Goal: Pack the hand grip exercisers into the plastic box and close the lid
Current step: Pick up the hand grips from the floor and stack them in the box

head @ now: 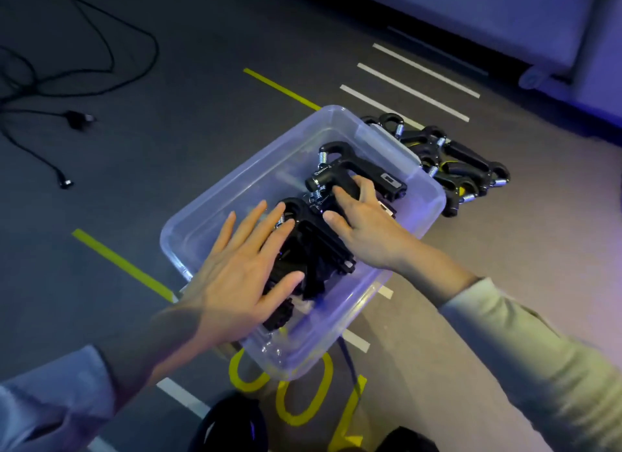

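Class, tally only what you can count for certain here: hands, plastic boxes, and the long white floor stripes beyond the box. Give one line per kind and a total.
Hands: 2, left hand and right hand
Plastic box: 1
Long white floor stripes: 3
Total: 6
The hand grip exercisers overlap too much to count.

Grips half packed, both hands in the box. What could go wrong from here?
1. The exercisers in the plastic box lie crossed and stacked under the left hand and right hand; the pile may sit too high for a lid.
2. A pile of exercisers waits outside on the floor; space may run out.
3. No lid is visible in this view.
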Tool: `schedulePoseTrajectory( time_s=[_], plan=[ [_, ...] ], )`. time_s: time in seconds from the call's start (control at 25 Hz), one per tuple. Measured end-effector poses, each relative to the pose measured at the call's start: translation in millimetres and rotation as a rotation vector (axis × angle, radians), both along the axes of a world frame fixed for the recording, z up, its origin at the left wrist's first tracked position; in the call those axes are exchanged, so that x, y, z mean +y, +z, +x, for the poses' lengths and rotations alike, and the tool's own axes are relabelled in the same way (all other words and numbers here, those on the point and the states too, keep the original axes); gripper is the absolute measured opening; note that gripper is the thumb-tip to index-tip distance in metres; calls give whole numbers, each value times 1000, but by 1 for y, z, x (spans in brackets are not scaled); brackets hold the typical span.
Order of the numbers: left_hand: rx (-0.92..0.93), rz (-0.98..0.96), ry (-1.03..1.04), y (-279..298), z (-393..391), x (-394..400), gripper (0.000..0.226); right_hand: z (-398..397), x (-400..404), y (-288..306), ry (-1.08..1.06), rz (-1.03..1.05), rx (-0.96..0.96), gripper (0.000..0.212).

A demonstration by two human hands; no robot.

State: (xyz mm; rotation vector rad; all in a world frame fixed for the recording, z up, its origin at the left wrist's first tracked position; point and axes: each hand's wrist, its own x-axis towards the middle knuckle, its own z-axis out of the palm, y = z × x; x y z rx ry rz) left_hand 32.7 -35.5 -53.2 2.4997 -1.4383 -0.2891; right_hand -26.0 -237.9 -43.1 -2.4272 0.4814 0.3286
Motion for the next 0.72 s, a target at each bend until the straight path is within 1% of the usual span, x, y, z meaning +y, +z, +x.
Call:
schedulePoseTrajectory(
  time_s=[0.16,0.28,0.44,0.6,0.72],
  plan=[
    [-14,-36,19,-2,1,1,67,13,0,-13,38,-33,350,70],
    [-8,-21,25,-1,-1,0,68,16,-3,-15,101,-166,527,74],
    [-14,12,40,2,-2,0,69,17,-4,-10,165,-278,617,73],
    [-26,35,38,2,-4,-1,70,14,-8,0,179,-273,664,72],
    [-15,38,38,0,-4,-1,69,6,-6,3,207,-420,603,71]
  ],
)
